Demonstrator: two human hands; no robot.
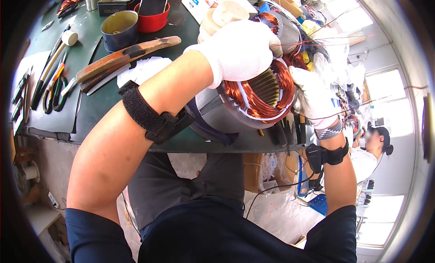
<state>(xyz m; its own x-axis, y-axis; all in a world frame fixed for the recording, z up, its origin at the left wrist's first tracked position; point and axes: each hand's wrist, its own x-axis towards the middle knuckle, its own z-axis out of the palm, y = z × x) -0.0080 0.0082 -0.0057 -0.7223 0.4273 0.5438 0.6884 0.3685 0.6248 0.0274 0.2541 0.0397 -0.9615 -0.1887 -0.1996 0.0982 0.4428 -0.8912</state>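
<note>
A grey cylindrical motor stator lies on its side on the bench, its open end turned to the right. Copper wire windings bulge around that end, with white insulation strips and yellowish slot liners inside. My left hand, in a white knit glove, reaches over the top of the windings with its fingers curled; what they hold is hidden. At the right rim is my right hand, also gloved, its fingertips bent in against the copper. Whatever is between those fingertips cannot be made out. Dark cloth supports the stator from below.
Wooden bars, a hammer, pliers, a blue-grey cup and a red bowl stand on the green bench. Another wound stator sits behind. Loose wires extend rightward. A person works at right; a cardboard box is below.
</note>
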